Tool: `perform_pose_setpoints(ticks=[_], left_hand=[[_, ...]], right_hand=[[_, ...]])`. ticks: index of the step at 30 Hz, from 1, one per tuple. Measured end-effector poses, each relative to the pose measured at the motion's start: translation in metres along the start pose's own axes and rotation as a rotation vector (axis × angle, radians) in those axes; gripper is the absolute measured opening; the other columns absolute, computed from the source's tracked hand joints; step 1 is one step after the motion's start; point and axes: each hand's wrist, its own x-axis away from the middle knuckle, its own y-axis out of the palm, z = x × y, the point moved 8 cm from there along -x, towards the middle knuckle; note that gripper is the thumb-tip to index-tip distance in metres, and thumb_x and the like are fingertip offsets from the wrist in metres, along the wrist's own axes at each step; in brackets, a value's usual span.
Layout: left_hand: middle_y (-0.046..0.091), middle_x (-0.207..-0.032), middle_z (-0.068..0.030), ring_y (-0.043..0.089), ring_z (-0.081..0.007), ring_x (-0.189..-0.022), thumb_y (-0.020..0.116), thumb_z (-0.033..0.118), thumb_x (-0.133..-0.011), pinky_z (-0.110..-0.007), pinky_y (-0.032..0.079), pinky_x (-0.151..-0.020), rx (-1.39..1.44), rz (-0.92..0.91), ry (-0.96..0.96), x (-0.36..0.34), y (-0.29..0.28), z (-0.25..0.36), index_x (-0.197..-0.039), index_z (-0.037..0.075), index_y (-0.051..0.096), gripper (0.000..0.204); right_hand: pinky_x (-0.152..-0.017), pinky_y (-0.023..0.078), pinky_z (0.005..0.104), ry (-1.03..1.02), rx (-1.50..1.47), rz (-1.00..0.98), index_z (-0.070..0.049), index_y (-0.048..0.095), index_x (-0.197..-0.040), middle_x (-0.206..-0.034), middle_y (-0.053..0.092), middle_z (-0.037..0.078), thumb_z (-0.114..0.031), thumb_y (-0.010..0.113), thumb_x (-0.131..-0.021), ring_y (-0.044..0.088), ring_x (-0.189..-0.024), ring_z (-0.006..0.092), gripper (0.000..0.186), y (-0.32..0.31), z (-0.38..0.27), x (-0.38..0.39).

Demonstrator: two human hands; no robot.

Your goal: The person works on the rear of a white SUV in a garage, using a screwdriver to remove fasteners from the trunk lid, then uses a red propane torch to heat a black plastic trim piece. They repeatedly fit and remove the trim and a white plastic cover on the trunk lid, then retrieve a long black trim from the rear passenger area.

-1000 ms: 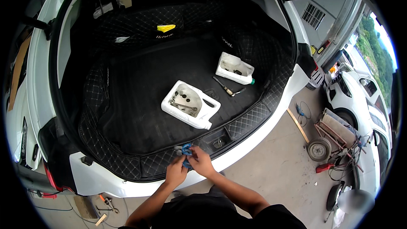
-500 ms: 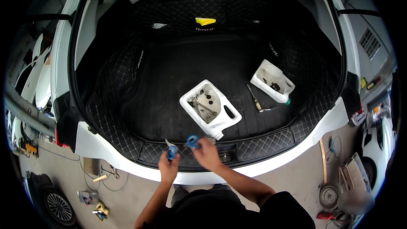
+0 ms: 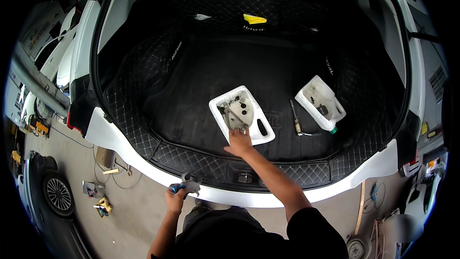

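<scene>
My left hand (image 3: 174, 200) is closed on a blue piece (image 3: 178, 188) with an uneven grey part (image 3: 191, 185) sticking out of it, at the left of the trunk's front sill. I cannot make out what kind of part it is. My right hand (image 3: 240, 143) reaches over the near end of a white cut-open jug (image 3: 266, 139), its thumb apart from its fingers. The fingertips are at the near end of a wrench (image 3: 233, 115) lying in the jug, among dark round caps and small metal parts. No held thing shows in this hand.
On the black trunk mat (image 3: 191, 110), a ratchet-like tool (image 3: 297, 123) lies left of a second cut-open white jug (image 3: 330, 123) with a green cap. A yellow cloth-like item (image 3: 255, 19) sits at the back. The white sill (image 3: 230, 196) runs in front of me.
My right hand has moved forward from the sill to the jug, and the blue ring-like thing no longer shows in it. My left hand has moved left and down, still holding a blue piece.
</scene>
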Motion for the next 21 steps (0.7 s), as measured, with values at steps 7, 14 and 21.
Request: perform_pose_setpoints(ticks=[7, 14, 21], left_hand=[[0.062, -0.092, -0.0088, 0.057, -0.016, -0.087, 0.043, -0.007, -0.072, -0.028, 0.046, -0.078, 0.031, -0.06, 0.242, 0.018, 0.002, 0.028, -0.099, 0.001, 0.056, 0.031], [0.064, -0.074, -0.0202, 0.064, -0.0376, -0.07, 0.062, 0.02, -0.077, -0.045, 0.05, -0.067, -0.717, -0.314, 0.278, 0.004, 0.086, 0.075, -0.141, 0.017, 0.035, 0.069], [0.066, -0.074, -0.0203, 0.065, -0.0402, -0.072, 0.063, 0.025, -0.076, -0.05, 0.053, -0.068, -1.031, -0.486, 0.398, -0.009, 0.12, 0.03, -0.134, 0.017, 0.043, 0.061]], right_hand=[[-0.088, 0.043, 0.0387, -0.345, 0.047, -0.14, -0.001, 0.064, -0.096, -0.099, 0.065, 0.012, -0.037, 0.078, -0.067, 0.06, -0.098, 0.0278, 0.047, 0.021, -0.007, 0.006], [-0.09, 0.038, 0.0362, -0.597, -0.086, -0.174, 0.0, 0.06, -0.095, -0.094, 0.061, 0.012, -0.034, 0.073, -0.073, 0.055, -0.097, 0.0267, 0.043, -0.025, -0.053, 0.089], [-0.084, 0.04, 0.0385, -0.671, -0.199, -0.309, -0.002, 0.057, -0.087, -0.09, 0.061, 0.012, -0.035, 0.07, -0.077, 0.056, -0.093, 0.0287, 0.036, 0.004, -0.088, 0.133]])
